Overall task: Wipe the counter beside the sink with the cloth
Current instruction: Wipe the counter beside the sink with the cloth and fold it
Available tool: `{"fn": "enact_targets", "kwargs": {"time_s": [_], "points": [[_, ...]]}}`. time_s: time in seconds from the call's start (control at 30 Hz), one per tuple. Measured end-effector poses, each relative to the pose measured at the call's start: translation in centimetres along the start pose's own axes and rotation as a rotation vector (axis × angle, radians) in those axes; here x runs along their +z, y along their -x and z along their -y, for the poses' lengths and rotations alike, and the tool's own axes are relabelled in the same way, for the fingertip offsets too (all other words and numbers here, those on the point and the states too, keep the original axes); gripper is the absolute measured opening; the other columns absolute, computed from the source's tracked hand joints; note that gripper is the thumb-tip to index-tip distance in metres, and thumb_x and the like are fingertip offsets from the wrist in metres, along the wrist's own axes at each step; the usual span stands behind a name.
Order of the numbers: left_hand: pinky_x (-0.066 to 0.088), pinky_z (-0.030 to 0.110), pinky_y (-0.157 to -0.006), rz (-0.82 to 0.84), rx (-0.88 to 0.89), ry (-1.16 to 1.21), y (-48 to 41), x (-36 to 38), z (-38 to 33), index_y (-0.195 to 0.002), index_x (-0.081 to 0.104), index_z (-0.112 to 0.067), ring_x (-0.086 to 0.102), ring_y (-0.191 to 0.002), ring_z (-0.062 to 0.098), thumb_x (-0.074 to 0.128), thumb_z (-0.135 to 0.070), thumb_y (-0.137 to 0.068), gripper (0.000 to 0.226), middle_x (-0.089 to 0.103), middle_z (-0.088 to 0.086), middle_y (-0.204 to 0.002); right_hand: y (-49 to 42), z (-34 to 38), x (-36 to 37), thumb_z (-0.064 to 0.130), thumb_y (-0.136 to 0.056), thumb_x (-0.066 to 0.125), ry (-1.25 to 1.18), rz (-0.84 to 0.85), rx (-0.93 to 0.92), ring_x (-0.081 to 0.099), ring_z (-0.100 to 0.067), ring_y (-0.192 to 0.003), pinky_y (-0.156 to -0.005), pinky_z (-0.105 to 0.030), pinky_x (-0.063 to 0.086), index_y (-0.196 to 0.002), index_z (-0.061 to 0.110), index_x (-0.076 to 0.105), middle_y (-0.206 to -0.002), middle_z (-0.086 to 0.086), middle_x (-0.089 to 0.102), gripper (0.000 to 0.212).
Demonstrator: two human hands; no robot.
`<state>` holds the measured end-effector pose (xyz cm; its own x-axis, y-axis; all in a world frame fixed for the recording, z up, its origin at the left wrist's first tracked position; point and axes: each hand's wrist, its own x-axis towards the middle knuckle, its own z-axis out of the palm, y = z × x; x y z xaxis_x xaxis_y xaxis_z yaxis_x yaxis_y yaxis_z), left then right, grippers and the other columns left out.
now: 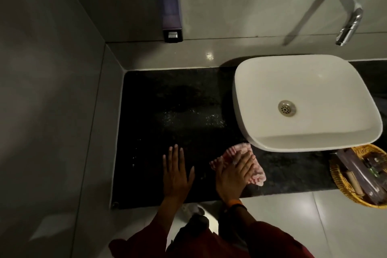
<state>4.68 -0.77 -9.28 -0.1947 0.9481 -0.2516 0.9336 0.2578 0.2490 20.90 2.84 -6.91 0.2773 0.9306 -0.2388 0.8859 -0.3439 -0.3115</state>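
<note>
The right hand (233, 174) lies flat, fingers spread, pressing the pink striped cloth (249, 162) onto the near edge of the black counter (178, 100), just beside the white sink's (303, 100) near-left corner. The left hand (176, 172) rests open and empty, palm down, further left. Droplets glint far of both hands; short near strokes could miss them, and a rightward sweep might nudge the wicker basket (339, 180).
</note>
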Motion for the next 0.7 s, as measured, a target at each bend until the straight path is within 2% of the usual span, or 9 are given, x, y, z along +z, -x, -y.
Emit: {"fn": "enact_targets", "kwargs": {"time_s": [0.2,0.33,0.43,0.6,0.7], "points": [[0.017,0.054,-0.125,0.001,0.008,-0.053,-0.4,1.5,0.6,-0.157,0.011,-0.008,0.006,-0.156,0.029,0.025,-0.056,-0.100,0.076,0.007,0.014,-0.168,-3.1,0.6,1.9,0.058,-0.093,0.030,0.084,-0.045,-0.138,0.010,-0.041,-0.153,-0.125,-0.056,0.007,-0.156,0.004,0.018,-0.164,-0.024,0.012,0.084],[0.013,0.054,-0.125,0.000,0.000,-0.057,-0.5,1.7,0.5,-0.157,0.011,-0.009,0.005,-0.156,0.029,0.029,-0.057,-0.098,0.078,0.006,0.013,-0.168,-6.4,2.4,2.5,0.058,-0.093,0.033,0.140,-0.020,-0.245,0.014,-0.042,-0.152,-0.125,-0.057,0.008,-0.156,0.002,0.012,-0.164,-0.025,0.013,0.087],[0.011,0.053,-0.126,-0.025,0.000,-0.054,-0.4,1.8,0.6,-0.157,0.012,-0.009,0.005,-0.156,0.029,0.031,-0.056,-0.098,0.078,0.007,0.013,-0.168,-8.9,4.6,2.9,0.061,-0.091,0.033,0.138,-0.038,-0.311,0.010,-0.037,-0.153,-0.125,-0.053,0.009,-0.157,0.004,0.002,-0.166,-0.020,0.006,0.092],[0.010,0.053,-0.126,-0.010,-0.002,-0.060,-0.4,2.0,0.5,-0.157,0.009,-0.009,0.003,-0.156,0.030,0.028,-0.056,-0.098,0.078,0.002,0.013,-0.168,-12.5,9.0,3.9,0.055,-0.093,0.037,0.171,0.005,-0.540,-0.002,-0.038,-0.154,-0.125,-0.056,0.005,-0.157,0.006,-0.001,-0.166,-0.021,0.001,0.090],[0.008,0.052,-0.127,-0.040,0.009,-0.061,-0.4,2.1,0.6,-0.157,0.010,-0.009,0.004,-0.156,0.030,0.029,-0.055,-0.098,0.077,0.003,0.014,-0.168,-13.6,11.7,4.6,0.054,-0.094,0.041,0.109,0.073,-0.679,-0.004,-0.035,-0.155,-0.126,-0.055,0.004,-0.158,0.011,0.000,-0.167,-0.017,0.001,0.087]]}}
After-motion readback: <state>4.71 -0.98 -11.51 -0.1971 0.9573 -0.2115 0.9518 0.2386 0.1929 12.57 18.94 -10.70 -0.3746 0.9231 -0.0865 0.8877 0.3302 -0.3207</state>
